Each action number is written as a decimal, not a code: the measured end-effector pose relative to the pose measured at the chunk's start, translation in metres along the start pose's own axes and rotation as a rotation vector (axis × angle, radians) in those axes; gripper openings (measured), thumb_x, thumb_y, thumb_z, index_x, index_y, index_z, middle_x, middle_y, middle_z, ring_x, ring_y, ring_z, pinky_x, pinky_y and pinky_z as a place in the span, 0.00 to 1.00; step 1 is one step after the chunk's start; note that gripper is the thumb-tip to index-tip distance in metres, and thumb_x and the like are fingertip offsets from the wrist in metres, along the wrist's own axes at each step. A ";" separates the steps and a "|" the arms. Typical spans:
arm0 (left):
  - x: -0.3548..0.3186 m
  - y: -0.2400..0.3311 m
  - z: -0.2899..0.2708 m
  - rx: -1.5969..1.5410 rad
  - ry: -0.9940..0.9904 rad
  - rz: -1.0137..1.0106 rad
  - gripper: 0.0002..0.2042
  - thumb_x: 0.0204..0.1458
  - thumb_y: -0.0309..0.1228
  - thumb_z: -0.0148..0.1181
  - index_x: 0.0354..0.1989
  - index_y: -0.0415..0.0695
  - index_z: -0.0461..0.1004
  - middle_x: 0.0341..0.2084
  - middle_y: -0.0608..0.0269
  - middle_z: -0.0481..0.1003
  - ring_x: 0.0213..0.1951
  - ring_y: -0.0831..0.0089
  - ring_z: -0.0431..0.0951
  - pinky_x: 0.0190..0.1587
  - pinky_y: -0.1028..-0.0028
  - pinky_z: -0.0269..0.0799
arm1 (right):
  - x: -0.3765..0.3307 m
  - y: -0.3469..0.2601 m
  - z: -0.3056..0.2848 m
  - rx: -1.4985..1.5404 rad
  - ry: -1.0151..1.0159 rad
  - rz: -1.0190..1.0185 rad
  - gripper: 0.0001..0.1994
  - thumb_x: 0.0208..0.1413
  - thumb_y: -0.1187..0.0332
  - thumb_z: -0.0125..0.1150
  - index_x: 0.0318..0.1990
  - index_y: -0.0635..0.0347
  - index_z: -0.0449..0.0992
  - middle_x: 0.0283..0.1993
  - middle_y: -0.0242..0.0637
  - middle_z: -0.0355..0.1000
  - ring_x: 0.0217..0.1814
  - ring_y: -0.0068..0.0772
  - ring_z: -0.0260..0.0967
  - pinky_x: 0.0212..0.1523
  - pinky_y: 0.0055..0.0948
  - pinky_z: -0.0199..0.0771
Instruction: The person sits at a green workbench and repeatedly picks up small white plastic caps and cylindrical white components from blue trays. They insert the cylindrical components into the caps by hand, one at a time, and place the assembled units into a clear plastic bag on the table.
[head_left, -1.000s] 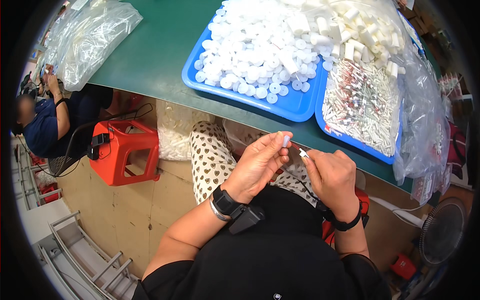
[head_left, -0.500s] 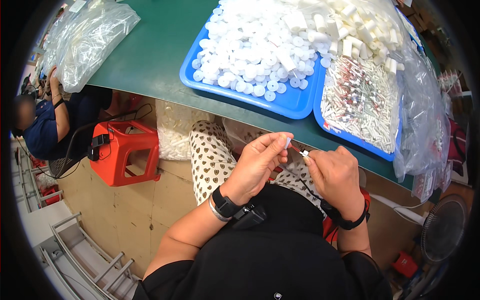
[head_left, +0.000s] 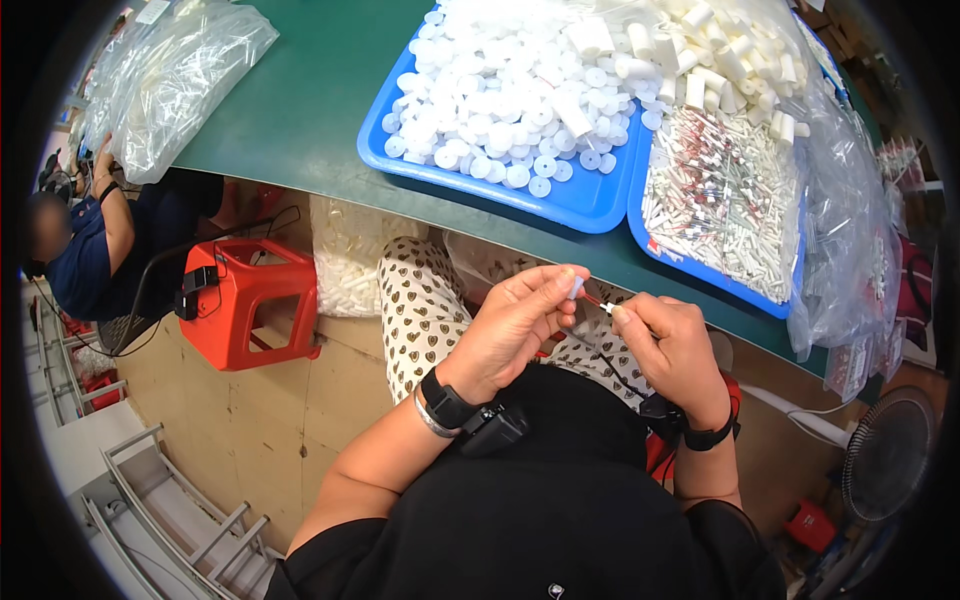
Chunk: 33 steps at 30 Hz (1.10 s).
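Above my lap, my left hand (head_left: 530, 315) pinches a small translucent white disc (head_left: 575, 288) between thumb and fingertips. A short red lead runs from the disc to a small white plug (head_left: 608, 308). My right hand (head_left: 668, 345) is closed on that plug with thumb and forefinger, a little to the right of the left hand. Beyond my hands, a blue tray (head_left: 600, 215) holds a heap of similar discs. Another blue tray (head_left: 690, 277), to its right, holds many small white pieces with red leads among them.
The green table (head_left: 300, 120) spans the far side. White foam cylinders (head_left: 735, 65) lie in a clear bag (head_left: 845, 230) at the right. A red stool (head_left: 250, 300) and a seated person (head_left: 100, 240) are at left. A fan (head_left: 887, 455) stands at lower right.
My right hand has turned slightly and its fingers have shifted on the white plug. The left hand keeps its pinch on the disc with hardly any movement.
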<state>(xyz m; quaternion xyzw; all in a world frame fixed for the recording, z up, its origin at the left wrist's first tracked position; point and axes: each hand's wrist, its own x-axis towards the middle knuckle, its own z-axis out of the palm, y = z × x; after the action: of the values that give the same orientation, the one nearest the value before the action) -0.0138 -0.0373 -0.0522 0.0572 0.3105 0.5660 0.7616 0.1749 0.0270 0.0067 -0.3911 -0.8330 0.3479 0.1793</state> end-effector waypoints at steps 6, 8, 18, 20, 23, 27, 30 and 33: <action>-0.001 -0.010 0.003 -0.066 -0.048 -0.041 0.14 0.63 0.35 0.56 0.50 0.37 0.74 0.35 0.68 0.76 0.36 0.83 0.74 0.44 0.79 0.73 | 0.004 -0.006 0.013 -0.137 0.090 -0.156 0.06 0.57 0.72 0.61 0.28 0.60 0.74 0.17 0.37 0.67 0.17 0.38 0.63 0.23 0.34 0.58; 0.000 -0.013 0.003 -0.110 -0.059 -0.057 0.14 0.63 0.35 0.56 0.50 0.37 0.74 0.35 0.68 0.76 0.36 0.83 0.74 0.44 0.79 0.73 | 0.003 -0.005 0.020 -0.226 0.162 -0.228 0.06 0.56 0.73 0.61 0.28 0.59 0.73 0.17 0.36 0.67 0.18 0.36 0.63 0.25 0.33 0.58; 0.005 -0.017 0.009 -0.049 -0.056 -0.098 0.14 0.62 0.33 0.57 0.51 0.38 0.73 0.37 0.65 0.78 0.36 0.81 0.76 0.45 0.75 0.77 | 0.001 -0.003 0.012 -0.505 0.150 -0.363 0.05 0.48 0.77 0.61 0.26 0.58 0.70 0.16 0.31 0.60 0.20 0.32 0.62 0.26 0.32 0.55; 0.005 -0.018 0.011 -0.051 -0.052 -0.106 0.14 0.62 0.33 0.56 0.51 0.38 0.73 0.37 0.65 0.77 0.36 0.81 0.76 0.45 0.75 0.77 | 0.001 -0.003 0.011 -0.509 0.151 -0.360 0.05 0.46 0.77 0.60 0.26 0.58 0.70 0.17 0.31 0.60 0.20 0.31 0.62 0.26 0.32 0.55; 0.005 -0.016 0.015 -0.008 -0.034 -0.116 0.14 0.62 0.33 0.57 0.51 0.38 0.73 0.37 0.66 0.77 0.36 0.81 0.76 0.44 0.75 0.77 | 0.001 -0.001 0.011 -0.514 0.148 -0.364 0.05 0.44 0.78 0.59 0.26 0.58 0.70 0.17 0.31 0.61 0.20 0.31 0.62 0.26 0.31 0.56; 0.008 -0.012 0.016 -0.010 -0.017 -0.133 0.14 0.62 0.34 0.57 0.51 0.38 0.73 0.36 0.67 0.76 0.36 0.80 0.75 0.44 0.74 0.75 | 0.004 -0.001 0.011 -0.538 0.163 -0.366 0.04 0.47 0.76 0.61 0.26 0.57 0.71 0.18 0.31 0.62 0.20 0.31 0.62 0.25 0.32 0.56; 0.009 -0.009 0.019 -0.039 0.005 -0.054 0.14 0.62 0.35 0.57 0.50 0.38 0.74 0.35 0.68 0.75 0.36 0.81 0.74 0.45 0.74 0.73 | 0.011 -0.006 0.001 -0.447 0.091 -0.357 0.04 0.50 0.73 0.62 0.28 0.57 0.73 0.18 0.32 0.62 0.20 0.34 0.63 0.25 0.33 0.58; 0.005 0.000 0.020 -0.058 -0.039 0.017 0.15 0.63 0.37 0.56 0.50 0.38 0.73 0.33 0.68 0.74 0.36 0.80 0.74 0.45 0.75 0.72 | 0.028 0.002 -0.022 -0.482 0.306 -0.388 0.04 0.53 0.71 0.63 0.31 0.57 0.74 0.19 0.33 0.63 0.22 0.37 0.64 0.26 0.35 0.61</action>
<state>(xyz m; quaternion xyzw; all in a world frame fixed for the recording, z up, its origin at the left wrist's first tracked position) -0.0026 -0.0275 -0.0380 0.0485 0.2786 0.5798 0.7641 0.1710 0.0598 0.0212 -0.3040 -0.9136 0.0381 0.2674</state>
